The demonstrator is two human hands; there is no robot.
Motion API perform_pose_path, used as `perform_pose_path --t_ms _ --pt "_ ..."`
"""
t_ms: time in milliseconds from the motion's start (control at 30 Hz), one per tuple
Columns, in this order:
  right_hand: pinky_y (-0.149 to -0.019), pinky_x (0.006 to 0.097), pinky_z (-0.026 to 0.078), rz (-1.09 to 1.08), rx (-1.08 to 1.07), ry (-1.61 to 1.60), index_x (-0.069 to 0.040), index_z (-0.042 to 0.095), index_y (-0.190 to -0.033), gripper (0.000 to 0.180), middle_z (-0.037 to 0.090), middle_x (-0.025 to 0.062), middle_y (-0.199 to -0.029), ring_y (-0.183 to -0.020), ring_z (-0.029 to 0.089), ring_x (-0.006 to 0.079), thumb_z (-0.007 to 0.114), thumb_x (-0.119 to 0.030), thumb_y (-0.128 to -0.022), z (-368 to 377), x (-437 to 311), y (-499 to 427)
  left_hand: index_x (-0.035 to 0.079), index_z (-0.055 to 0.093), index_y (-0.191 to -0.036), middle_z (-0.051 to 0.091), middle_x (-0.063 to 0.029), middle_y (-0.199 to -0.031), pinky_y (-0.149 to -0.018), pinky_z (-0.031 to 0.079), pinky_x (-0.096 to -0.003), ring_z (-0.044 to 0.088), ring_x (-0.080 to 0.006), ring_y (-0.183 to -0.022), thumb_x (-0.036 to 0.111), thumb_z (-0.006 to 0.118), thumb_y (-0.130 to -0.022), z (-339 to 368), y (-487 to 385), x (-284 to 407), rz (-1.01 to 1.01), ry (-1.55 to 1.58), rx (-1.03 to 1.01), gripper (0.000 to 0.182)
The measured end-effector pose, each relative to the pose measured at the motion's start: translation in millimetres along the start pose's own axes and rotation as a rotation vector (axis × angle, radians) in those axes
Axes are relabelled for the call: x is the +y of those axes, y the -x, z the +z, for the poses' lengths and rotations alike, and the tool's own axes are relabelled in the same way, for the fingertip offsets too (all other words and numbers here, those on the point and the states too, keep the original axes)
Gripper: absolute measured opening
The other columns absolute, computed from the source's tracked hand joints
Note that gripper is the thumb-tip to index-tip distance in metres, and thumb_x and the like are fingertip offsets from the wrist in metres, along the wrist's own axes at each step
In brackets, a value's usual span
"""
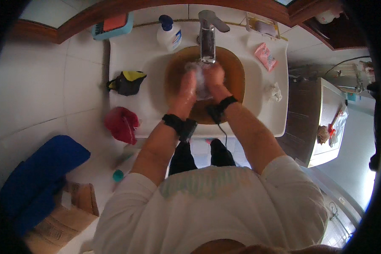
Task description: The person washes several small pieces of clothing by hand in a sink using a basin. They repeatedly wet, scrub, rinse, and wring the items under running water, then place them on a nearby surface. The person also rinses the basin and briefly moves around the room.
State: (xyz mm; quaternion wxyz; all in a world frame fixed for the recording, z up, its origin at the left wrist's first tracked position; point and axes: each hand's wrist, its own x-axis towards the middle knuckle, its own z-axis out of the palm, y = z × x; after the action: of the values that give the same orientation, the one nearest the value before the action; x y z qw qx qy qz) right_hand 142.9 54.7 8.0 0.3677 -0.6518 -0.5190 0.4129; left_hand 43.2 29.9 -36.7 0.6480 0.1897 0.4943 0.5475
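Observation:
Under the chrome faucet (207,41), my left hand (189,84) and my right hand (214,76) are in the stream, blurred, with white suds or splashing water between them. They are above an amber-brown basin (236,85) set in the white sink counter (273,120). Whether anything is inside my right hand's curled fingers cannot be made out. My left hand's fingers are partly hidden by the white water. A black strap with a small device is on each wrist. A white pump bottle with a blue top (170,35) stands left of the faucet.
Left on the counter lie a black and yellow cloth item (128,83) and a red cloth (123,124). To the right are a pink packet (266,57), a crumpled white tissue (274,92) and a soap dish (263,27). A blue tray (127,30) is at the back left corner.

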Motion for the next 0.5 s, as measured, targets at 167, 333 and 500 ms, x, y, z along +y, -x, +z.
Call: perform_pose_path --t_ms 167,333,500 --pt "-0.083 0.0498 0.048 -0.289 -0.08 0.275 -0.002 0.061 -0.096 0.021 0.065 0.024 -0.098 -0.094 0.062 0.0417 0.059 -0.021 -0.088 14 17 5 0.007 0.055 -0.125 0.058 -0.0059 -0.117 -0.092 0.043 -0.0376 0.054 -0.0199 -0.102 0.042 0.046 -0.098 9 7 24 -0.125 0.202 0.124 0.046" --pt "-0.085 0.0485 0.049 0.14 -0.01 0.352 -0.006 0.063 -0.106 0.039 0.063 0.0238 -0.107 -0.101 0.06 0.0437 0.056 -0.041 -0.09 -3 53 -44 0.001 0.053 -0.129 0.058 -0.0071 -0.119 -0.093 0.041 -0.0359 0.053 -0.0205 -0.104 0.051 0.051 -0.095 12 15 28 -0.035 -0.209 -0.001 0.06" --pt "-0.086 0.0478 0.051 0.076 -0.238 0.705 -0.009 0.064 -0.112 0.041 0.066 0.0176 -0.109 -0.099 0.064 0.0374 0.058 -0.042 -0.088 -4 60 -49 0.003 0.047 -0.136 0.051 -0.0083 -0.134 -0.103 0.036 -0.0343 0.047 -0.0207 -0.124 0.051 0.049 -0.096 -2 29 21 -0.28 -0.141 0.275 0.062"
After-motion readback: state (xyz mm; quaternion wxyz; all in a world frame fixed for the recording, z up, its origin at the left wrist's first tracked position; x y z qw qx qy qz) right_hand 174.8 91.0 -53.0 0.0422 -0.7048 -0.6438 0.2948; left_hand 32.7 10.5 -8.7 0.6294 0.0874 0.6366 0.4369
